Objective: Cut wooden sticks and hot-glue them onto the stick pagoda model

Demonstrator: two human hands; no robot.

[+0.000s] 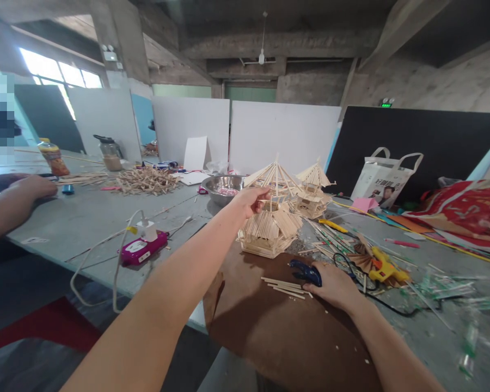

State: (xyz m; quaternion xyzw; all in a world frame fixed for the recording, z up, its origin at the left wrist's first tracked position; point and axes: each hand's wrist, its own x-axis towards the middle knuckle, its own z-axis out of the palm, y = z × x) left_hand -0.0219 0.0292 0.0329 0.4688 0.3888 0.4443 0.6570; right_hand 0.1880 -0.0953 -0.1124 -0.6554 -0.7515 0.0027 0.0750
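Note:
In the head view, my left hand [253, 202] reaches forward with its fingers closed at the upper part of a stick pagoda model [269, 231]. The model has a slatted lower roof and an open frame of sticks rising to a point; what my fingertips pinch is partly hidden. My right hand [332, 283] rests low on the brown board [269, 321], wrapped round dark blue pliers [305, 271]. Several loose wooden sticks [286, 287] lie beside the pliers. A second stick pagoda [311, 193] stands behind the first.
A yellow glue gun [386, 267] with a black cable lies right of my right hand, near clear plastic packets [445, 286]. A metal bowl [220, 188], a stick pile [147, 181] and a purple power strip [142, 249] stand left. Another person's hand [38, 187] is far left.

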